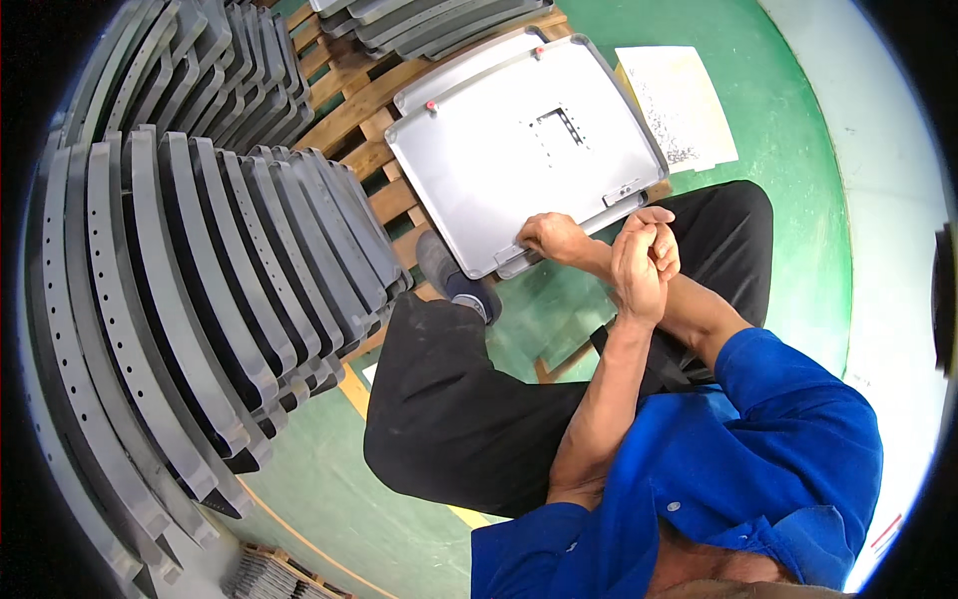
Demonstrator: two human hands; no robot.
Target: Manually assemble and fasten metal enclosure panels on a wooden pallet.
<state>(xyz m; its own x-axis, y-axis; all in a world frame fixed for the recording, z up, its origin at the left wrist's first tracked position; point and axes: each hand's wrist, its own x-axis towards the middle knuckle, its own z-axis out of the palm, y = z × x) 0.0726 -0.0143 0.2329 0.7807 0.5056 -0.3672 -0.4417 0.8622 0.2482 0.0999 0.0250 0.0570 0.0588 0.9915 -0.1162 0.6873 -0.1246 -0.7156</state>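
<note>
A wide light-grey metal panel (479, 170) with rounded corners and a raised rim lies before me, a dark slotted cutout near its middle. Another panel's edge (409, 97) shows beneath it. My forearms cross. My right hand (554, 238) reaches over to the panel's near edge, its fingers curled down on the rim; the fingertips are partly hidden. My left hand (644, 262) is raised above my right forearm, close to the panel's near right corner. Its fingers are bent inward, and what they hold, if anything, cannot be made out. Two red caps (432, 105) stand along the panel's far side.
Wooden pallet slats (374, 100) run under the panels. Tall rows of grey curved metal panels (230, 270) stand at the left, with more stacked parts (429, 25) at the back. Printed sheets (679, 105) lie on the green floor to the right. My shoe (459, 280) is beside the pallet.
</note>
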